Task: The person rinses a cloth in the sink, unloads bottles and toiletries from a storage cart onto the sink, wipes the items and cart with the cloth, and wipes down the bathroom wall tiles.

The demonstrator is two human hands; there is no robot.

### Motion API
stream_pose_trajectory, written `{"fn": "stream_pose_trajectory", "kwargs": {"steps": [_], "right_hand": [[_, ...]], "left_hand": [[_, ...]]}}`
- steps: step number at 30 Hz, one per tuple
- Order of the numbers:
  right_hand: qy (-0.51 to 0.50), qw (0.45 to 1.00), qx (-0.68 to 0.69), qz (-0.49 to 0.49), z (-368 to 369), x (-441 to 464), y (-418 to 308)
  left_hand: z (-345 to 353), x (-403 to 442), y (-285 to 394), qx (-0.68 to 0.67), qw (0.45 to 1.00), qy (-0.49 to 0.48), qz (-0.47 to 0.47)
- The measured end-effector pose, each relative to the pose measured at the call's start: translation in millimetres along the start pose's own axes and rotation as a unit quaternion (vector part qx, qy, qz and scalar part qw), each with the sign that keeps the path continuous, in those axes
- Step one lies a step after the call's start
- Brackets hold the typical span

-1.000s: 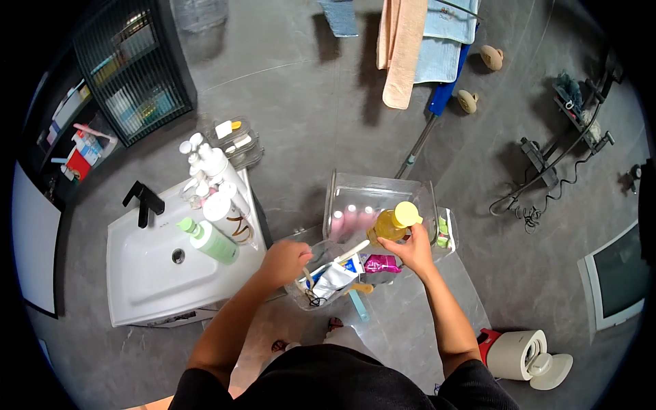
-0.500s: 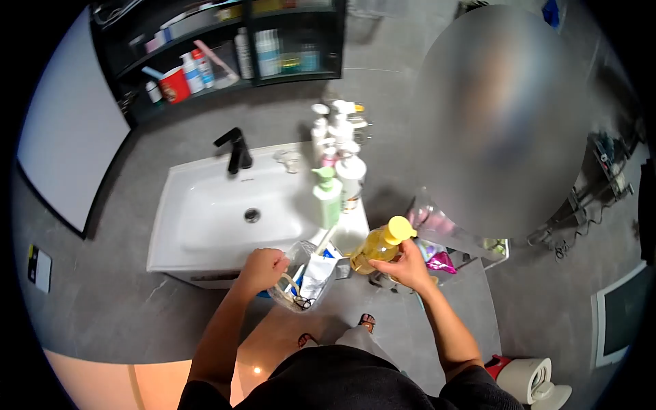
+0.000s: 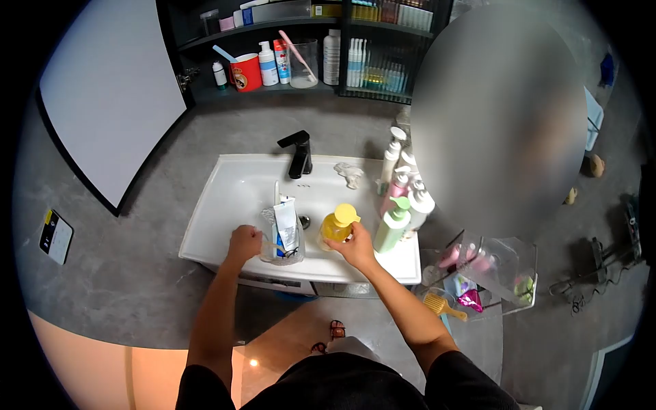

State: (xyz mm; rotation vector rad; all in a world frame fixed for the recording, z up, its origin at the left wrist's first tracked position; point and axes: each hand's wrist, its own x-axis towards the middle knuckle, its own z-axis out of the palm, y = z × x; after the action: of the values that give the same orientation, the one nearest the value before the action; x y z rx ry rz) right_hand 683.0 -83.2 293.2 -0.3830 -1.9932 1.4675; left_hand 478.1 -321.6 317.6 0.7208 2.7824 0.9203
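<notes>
Yellow bottle (image 3: pixel 333 229), grasped by the right hand (image 3: pixel 355 248) mid-frame: best held upright (left hand (image 3: pixel 244 243) grips the clear container (image 3: pixel 298 249)).

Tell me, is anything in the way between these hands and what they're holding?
Nothing visible: the right hand grips the yellow-capped bottle directly, and the left hand holds the clear container, both at the white sink.

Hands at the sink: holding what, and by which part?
Right hand: yellow-capped bottle, by its body. Left hand: clear container, by its left side.
</notes>
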Motion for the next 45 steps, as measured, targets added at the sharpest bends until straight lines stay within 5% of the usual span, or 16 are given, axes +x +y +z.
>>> {"fn": "stream_pose_trajectory", "kwargs": {"steps": [8, 14, 23, 30, 40, 45], "right_hand": [[-0.012, 1.000, -0.008, 0.025, 29.0, 66.5, 35.1], [-0.021, 0.998, 0.007, 0.059, 46.2, 97.3, 62.5], [-0.005, 0.994, 0.018, 0.103, 87.3, 129.0, 88.9], [-0.094, 0.989, 0.085, 0.079, 132.1, 148.7, 83.3], [-0.026, 0.996, -0.067, 0.059, 207.5, 167.2, 107.1], [-0.079, 0.993, -0.039, 0.073, 199.3, 164.7, 113.1]], "left_hand": [[37.7, 73.5, -52.6, -0.022, 0.993, 0.055, -0.098], [44.8, 107.5, -78.2, 0.115, 0.985, 0.114, -0.053], [41.5, 161.2, -96.4, 0.123, 0.987, -0.013, -0.106], [47.1, 175.4, -111.8, 0.115, 0.986, -0.028, -0.120], [27.1, 160.5, -89.9, 0.145, 0.981, -0.060, -0.112], [22.3, 156.2, -88.0, 0.112, 0.986, -0.062, -0.107]]}}
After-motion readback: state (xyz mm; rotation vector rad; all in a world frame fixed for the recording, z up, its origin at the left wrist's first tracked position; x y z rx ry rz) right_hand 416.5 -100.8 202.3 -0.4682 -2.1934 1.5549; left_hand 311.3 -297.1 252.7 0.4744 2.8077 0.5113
